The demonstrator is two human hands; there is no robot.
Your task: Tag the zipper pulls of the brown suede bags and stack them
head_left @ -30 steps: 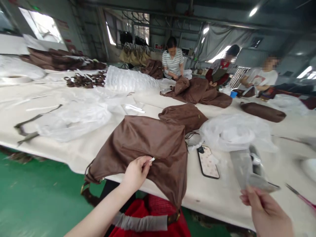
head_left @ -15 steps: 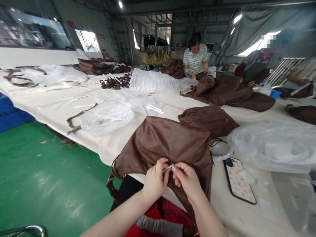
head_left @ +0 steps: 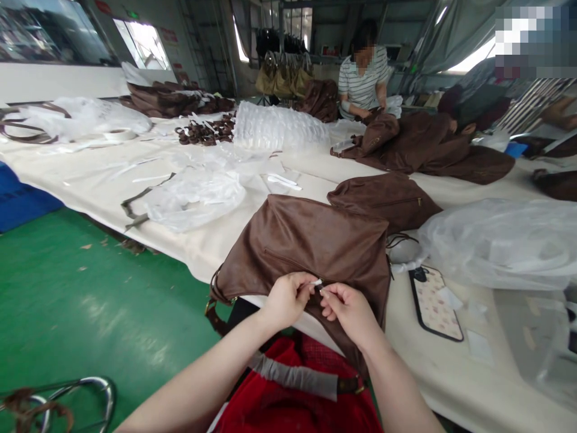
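A brown leather bag (head_left: 311,234) lies flat at the table's near edge, a zip across its front. Over its lower part, my left hand (head_left: 288,299) pinches a small white strip (head_left: 317,282) between thumb and fingertips. Close beside it, my right hand (head_left: 346,307) is closed, thumb against forefinger, by a small dark piece at the bag; what it grips is too small to make out. The bag's strap (head_left: 293,374), partly wrapped in grey-white film, hangs over my red clothing.
A second brown bag (head_left: 387,201) lies just behind. To the right are a patterned phone (head_left: 435,304) and clear plastic bags (head_left: 500,240). Crumpled plastic (head_left: 193,198) lies left. Across the table a person in a striped shirt (head_left: 363,81) handles brown bags.
The white strip, earlier stretched between both hands' fingertips, now sits at my left fingertips. My right fingertips have come slightly away from it. The camera view has tilted down.
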